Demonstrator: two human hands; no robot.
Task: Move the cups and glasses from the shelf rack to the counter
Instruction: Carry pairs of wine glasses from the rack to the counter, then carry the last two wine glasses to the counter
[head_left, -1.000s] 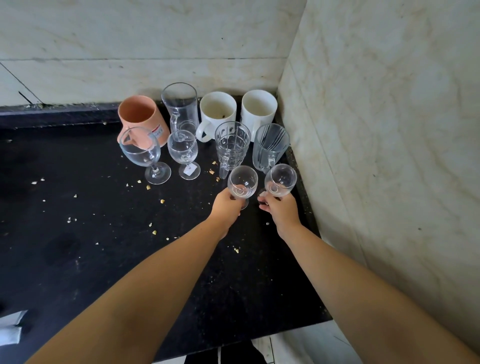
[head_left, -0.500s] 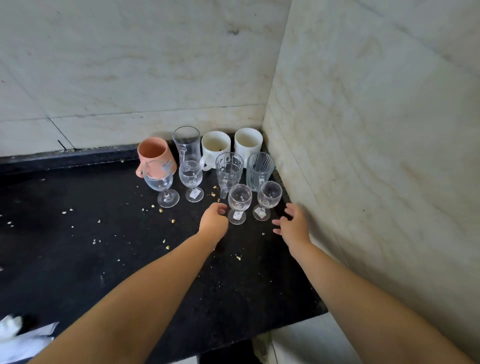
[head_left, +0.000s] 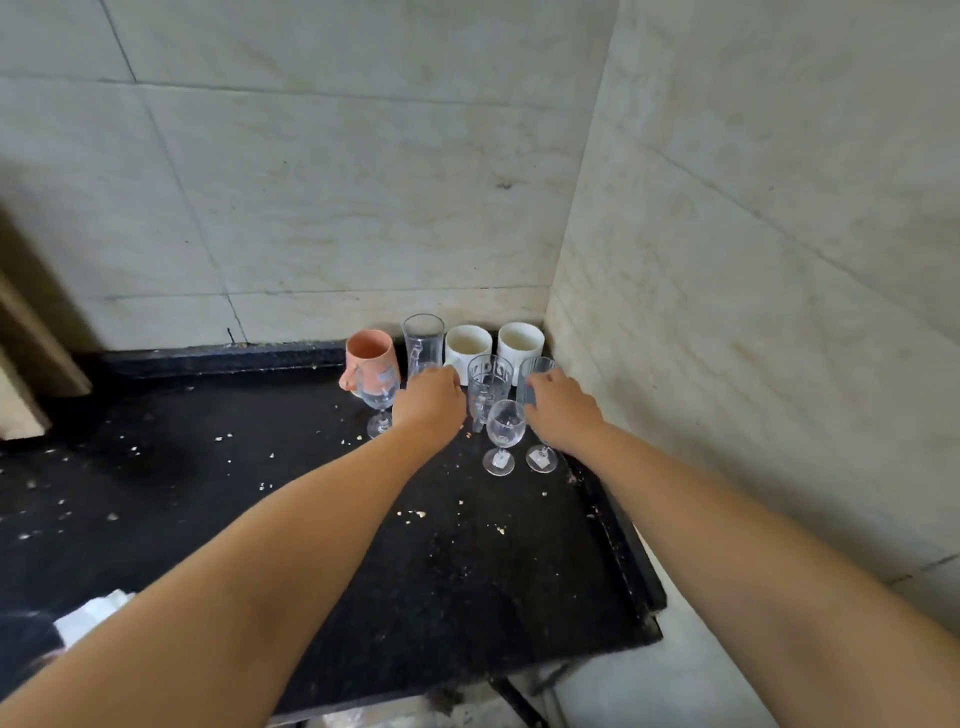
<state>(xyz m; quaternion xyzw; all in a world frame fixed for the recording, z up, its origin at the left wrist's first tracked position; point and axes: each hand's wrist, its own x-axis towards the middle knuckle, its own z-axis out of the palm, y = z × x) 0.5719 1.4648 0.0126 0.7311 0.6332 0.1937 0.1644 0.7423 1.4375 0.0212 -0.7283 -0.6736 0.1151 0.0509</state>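
Head view, hands: the left hand (head_left: 429, 402) reaches over the stemmed glass at 12 o'clock of it, fingers curved down; whether it grips the glass cannot be told, since the hand hides it. The right hand (head_left: 561, 413) reaches to the ribbed glass (head_left: 535, 371) at its 11 o'clock, fingers bent toward it; a firm hold cannot be told either.

Head view, task things: cups and glasses stand clustered in the bench (head_left: 260, 519) corner at 12 o'clock. Back row: pink mug (head_left: 369, 353), tall glass (head_left: 423, 338), two white mugs (head_left: 467, 345). In front: cut glass (head_left: 489, 382), wine glass (head_left: 378, 402) at 9 o'clock of the left hand, small goblet (head_left: 505, 434) between the hands, and another goblet's foot (head_left: 541, 460) under the right wrist. No shelf rack shows.

Risk: my judgement is that the wrists pass close over the two front goblets; a low sweep could tip them into their neighbours.

Surface: black stone bench, strewn with pale crumbs.

Room: pale marble walls (head_left: 311, 182) meet at the corner; white cloth (head_left: 88, 618) at 8 o'clock.
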